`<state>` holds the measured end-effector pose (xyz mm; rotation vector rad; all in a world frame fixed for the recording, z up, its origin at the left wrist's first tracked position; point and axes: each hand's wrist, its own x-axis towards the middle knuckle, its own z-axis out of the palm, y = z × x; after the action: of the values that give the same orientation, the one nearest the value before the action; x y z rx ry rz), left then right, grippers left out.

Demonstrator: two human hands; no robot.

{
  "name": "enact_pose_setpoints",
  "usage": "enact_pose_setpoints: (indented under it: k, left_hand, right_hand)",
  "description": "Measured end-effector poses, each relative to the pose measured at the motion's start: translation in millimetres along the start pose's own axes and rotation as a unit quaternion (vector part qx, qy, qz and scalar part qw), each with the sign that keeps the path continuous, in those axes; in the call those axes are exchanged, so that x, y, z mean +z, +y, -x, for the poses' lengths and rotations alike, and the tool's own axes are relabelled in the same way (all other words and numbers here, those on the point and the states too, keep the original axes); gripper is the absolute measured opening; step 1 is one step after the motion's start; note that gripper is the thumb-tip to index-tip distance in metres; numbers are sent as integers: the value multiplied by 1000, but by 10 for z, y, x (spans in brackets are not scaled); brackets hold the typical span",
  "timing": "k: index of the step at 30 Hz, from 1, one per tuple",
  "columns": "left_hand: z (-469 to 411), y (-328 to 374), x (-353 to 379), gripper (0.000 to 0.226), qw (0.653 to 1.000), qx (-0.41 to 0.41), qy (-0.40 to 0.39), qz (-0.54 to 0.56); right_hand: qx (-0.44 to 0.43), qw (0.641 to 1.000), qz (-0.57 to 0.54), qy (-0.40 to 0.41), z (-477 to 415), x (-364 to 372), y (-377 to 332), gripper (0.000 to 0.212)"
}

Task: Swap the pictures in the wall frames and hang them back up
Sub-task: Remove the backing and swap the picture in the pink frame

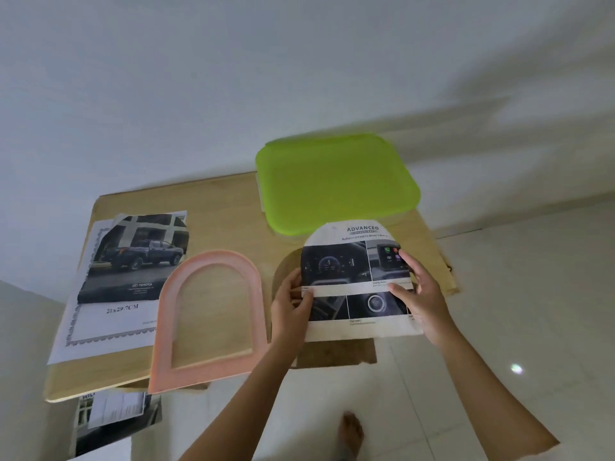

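An arch-shaped printed picture [352, 281] headed "ADVANCED", showing car dashboard photos, is held above the wooden table [226, 207]. My left hand [293, 304] pinches its left edge and my right hand [416, 287] grips its right edge. Under the picture lies a brown arch-shaped backing board [336, 354]. A pink arched frame [209, 314] lies flat to the left, and the table shows through its opening. Further left lies a cut picture of a dark pickup truck [133, 257] on a white sheet marked "21x29.7CM" [109, 321].
A lime-green square lid [336, 184] covers a container at the back of the table against the white wall. More printed pages [113, 420] lie on the tiled floor below the table's front left corner. A bare foot [351, 434] stands on the floor.
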<state>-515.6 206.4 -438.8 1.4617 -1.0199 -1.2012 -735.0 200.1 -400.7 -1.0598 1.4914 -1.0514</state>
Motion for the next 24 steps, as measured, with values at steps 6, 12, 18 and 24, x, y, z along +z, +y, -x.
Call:
enact_pose_setpoints:
  k: [6, 12, 18, 24]
  left_hand:
    - [-30, -122, 1010, 34, 996, -81, -34, 17]
    - [-249, -175, 1383, 37, 990, -124, -47, -44]
    - [-337, -179, 1539, 38, 987, -116, -51, -102]
    - [-368, -199, 1570, 40, 977, -81, -56, -187]
  right_hand:
    - [83, 990, 108, 35, -480, -890, 440, 66]
    - [89, 970, 218, 52, -831, -1168, 490, 59]
    - [93, 955, 273, 65, -989, -1224, 537, 61]
    - [82, 950, 290, 80, -1021, -1219, 601, 58]
